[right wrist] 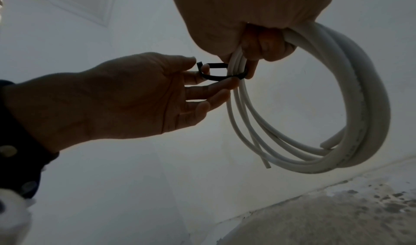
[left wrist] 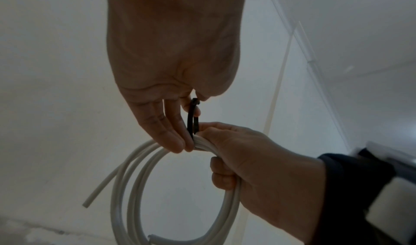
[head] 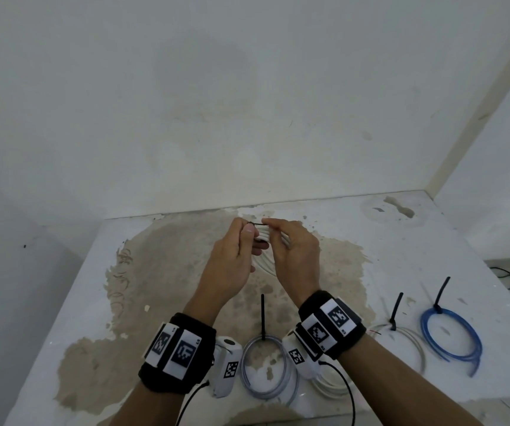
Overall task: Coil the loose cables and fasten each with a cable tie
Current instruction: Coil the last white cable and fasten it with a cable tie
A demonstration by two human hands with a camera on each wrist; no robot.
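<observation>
Both hands are raised above the stained table (head: 161,272). My right hand (head: 270,224) grips a coiled white cable (right wrist: 360,106) at its top, fingers curled round the bundled strands. A black cable tie (right wrist: 213,77) loops round those strands beside the right fingers. My left hand (head: 244,229) pinches the tie's head end between thumb and forefinger, and its other fingers lie straight against the coil (left wrist: 135,186). In the left wrist view the tie (left wrist: 191,119) forms a loose loop. The coil hangs free, with one cut end sticking out.
On the table near me lie a grey coil (head: 245,373), a thin white coil (head: 422,355) and a blue coil (head: 475,339), each with a black tie standing up. Another white cable (head: 330,388) lies under my right wrist. Walls close the back and right.
</observation>
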